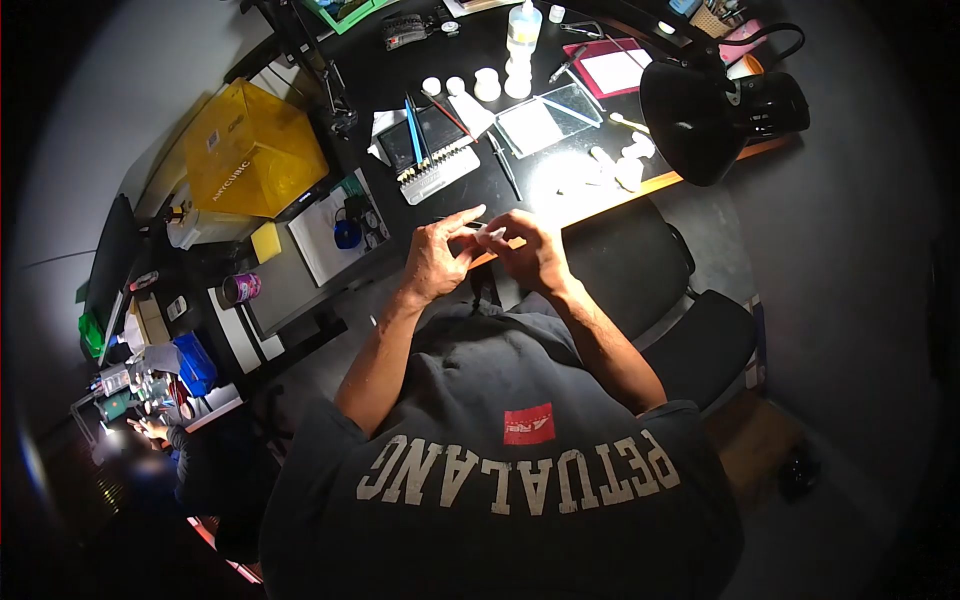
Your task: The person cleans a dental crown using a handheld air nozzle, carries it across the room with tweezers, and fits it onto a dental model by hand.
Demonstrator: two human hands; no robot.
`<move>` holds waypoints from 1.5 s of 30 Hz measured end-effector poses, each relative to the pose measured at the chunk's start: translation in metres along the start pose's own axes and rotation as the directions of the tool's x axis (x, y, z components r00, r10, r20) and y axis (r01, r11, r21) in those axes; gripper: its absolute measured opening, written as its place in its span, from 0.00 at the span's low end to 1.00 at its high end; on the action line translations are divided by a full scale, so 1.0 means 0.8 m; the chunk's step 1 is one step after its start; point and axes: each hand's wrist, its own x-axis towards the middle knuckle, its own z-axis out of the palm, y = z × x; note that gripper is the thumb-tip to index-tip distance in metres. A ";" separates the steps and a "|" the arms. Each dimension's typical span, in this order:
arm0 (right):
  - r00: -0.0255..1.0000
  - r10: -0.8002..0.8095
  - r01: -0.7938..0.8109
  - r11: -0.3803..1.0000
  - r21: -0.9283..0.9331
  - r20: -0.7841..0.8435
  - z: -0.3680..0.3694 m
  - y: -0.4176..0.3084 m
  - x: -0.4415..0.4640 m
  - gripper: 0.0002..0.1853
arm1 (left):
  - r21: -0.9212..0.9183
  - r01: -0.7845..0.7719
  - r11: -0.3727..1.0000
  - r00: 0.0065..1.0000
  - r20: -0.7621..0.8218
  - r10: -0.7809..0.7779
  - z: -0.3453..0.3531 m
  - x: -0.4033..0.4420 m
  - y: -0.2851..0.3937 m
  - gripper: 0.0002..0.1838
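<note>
In front of my chest, at the desk's front edge, a small white piece (492, 233) is pinched between my fingertips; its exact kind is too small to tell. My right hand (535, 255) closes on it with thumb and fingers. From the other side my left hand (437, 260) grips it too, thumb curled under and index finger stretched out above. Just beyond my hands lie a dark slim tool (505, 167) and a clear glass-like plate (570, 108) with white paper. Strong lamp light washes out several white pieces (630, 172) at the right.
A black desk lamp (690, 125) overhangs the right side. Brushes (413, 130) rest on a holder (440, 175); white jars (487, 85) and a bottle (523, 30) stand behind. At left are a yellow printer cover (250, 150) and another person's hand (150, 428). Black chair (700, 345) at right.
</note>
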 end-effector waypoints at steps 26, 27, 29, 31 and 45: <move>0.852 0.497 -0.274 0.689 0.670 -0.163 -0.003 0.036 0.016 0.10 | -0.341 0.155 0.927 0.987 0.023 -0.157 -0.010 0.040 -0.032 0.08; 0.839 0.522 -0.290 0.668 0.685 -0.153 -0.003 0.037 0.016 0.11 | -0.338 0.157 0.928 0.987 0.023 -0.158 -0.011 0.043 -0.032 0.08; 0.826 0.547 -0.303 0.637 0.709 -0.139 -0.002 0.040 0.016 0.13 | -0.329 0.171 0.929 0.985 0.045 -0.166 -0.014 0.048 -0.032 0.08; 0.828 0.546 -0.295 0.621 0.726 -0.131 0.000 0.042 0.018 0.14 | -0.328 0.182 0.927 0.983 0.060 -0.172 -0.016 0.053 -0.036 0.08; 0.849 0.520 -0.339 0.394 0.854 0.097 -0.015 0.018 0.045 0.08 | -0.319 -0.051 0.946 0.998 0.009 0.056 -0.012 0.083 -0.031 0.08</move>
